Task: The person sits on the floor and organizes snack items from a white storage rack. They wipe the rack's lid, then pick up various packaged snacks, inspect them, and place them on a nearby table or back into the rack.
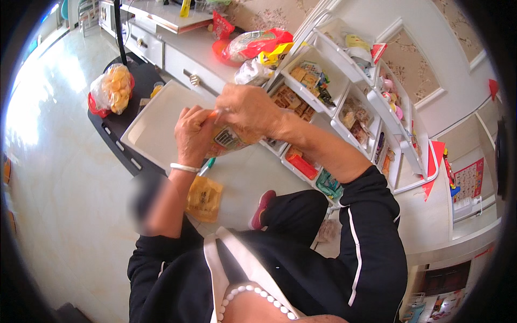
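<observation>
A printed plastic food bag hangs between my hands in front of me. My left hand pinches its upper left side, beside a small orange patch. My right hand grips the upper edge close by, its fingers bent inward and partly covering the bag. Whether the bag is sealed or torn cannot be made out. Just past my left hand stands a white plastic bin, its visible inside bare. Below the bag, a yellow-orange packet with writing lies near my legs.
A white rack of tilted bins with packaged snacks rises at my right. A black platform bears the bin and a bag of round yellow snacks. Behind are a drawer cabinet and a red-and-clear bag.
</observation>
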The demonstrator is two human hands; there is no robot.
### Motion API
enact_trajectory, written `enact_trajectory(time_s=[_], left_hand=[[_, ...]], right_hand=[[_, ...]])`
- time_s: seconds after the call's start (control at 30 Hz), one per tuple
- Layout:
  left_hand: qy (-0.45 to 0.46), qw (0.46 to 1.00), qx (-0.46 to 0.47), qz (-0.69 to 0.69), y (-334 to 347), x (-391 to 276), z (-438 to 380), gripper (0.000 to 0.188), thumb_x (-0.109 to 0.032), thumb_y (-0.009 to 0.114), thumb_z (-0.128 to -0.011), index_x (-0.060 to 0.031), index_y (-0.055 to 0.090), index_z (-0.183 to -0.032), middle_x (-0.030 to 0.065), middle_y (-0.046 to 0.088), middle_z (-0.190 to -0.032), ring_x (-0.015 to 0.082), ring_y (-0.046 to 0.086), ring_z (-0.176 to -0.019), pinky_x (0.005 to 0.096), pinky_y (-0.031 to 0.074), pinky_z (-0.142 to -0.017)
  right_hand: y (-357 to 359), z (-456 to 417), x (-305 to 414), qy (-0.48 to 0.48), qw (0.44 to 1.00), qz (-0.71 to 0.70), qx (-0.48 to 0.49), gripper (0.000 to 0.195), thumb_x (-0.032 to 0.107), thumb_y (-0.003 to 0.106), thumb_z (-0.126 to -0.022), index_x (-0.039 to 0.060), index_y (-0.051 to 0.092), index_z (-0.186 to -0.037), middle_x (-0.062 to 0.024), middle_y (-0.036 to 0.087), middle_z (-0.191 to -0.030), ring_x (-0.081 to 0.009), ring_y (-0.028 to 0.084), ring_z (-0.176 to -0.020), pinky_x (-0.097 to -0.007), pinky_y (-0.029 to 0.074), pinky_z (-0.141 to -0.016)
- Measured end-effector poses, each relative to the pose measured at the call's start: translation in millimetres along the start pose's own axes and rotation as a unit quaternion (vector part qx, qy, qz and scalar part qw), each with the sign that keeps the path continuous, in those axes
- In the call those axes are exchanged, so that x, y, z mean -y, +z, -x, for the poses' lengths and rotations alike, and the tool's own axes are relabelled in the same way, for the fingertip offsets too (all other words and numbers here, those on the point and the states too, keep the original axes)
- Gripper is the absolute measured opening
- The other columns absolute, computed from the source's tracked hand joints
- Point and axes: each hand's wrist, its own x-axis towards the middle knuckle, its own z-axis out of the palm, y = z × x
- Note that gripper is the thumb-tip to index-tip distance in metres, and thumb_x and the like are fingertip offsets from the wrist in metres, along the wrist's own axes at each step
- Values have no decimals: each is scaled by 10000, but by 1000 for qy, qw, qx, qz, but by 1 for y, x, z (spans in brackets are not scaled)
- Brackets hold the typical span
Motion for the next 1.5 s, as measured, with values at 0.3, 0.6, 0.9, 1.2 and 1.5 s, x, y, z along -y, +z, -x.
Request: enact_trajectory(time_s=[0.3,0.6,0.9,1.2,1.5], left_hand=[[62,977,197,59,-7,3,-8,127,-87,554,-718,-45,612,-823,63,538,-739,241,477,-745,323,413,-676],[66,981,182,-2,0,-9,-3,129,-110,638,-671,-22,546,-692,86,499,-674,255,470,-702,340,406,-626],[50,996,70,-16,4,2,-4,51,-62,596,-666,-29,558,-662,70,522,-649,249,466,-634,332,406,-586],[-11,1000,-22,-18,4,7,-8,83,-80,603,-699,-22,552,-667,87,516,-640,253,476,-641,323,404,-584],[-153,966,-99,182,-3,37,-12,127,-115,586,-781,-6,585,-717,1,518,-612,66,461,-589,237,388,-545]], right_hand=[[-6,18,-5,112,992,-44,31,184,235,619,-641,62,557,-631,-109,562,-647,-287,562,-646,-375,431,-568],[4,17,-14,164,977,-121,63,276,286,610,-648,15,563,-628,-157,529,-587,-293,527,-560,-341,410,-526],[-17,12,-25,157,947,-263,96,319,238,654,-707,-3,584,-903,-109,591,-716,-150,554,-660,-272,441,-620],[-26,30,-29,194,964,-160,-90,640,286,704,-696,29,412,-1205,-142,479,-1122,-216,469,-1031,-313,393,-857],[43,81,-35,391,797,-412,-205,864,400,697,-690,-18,241,-1293,-153,403,-1206,-212,407,-1101,-339,354,-908]])
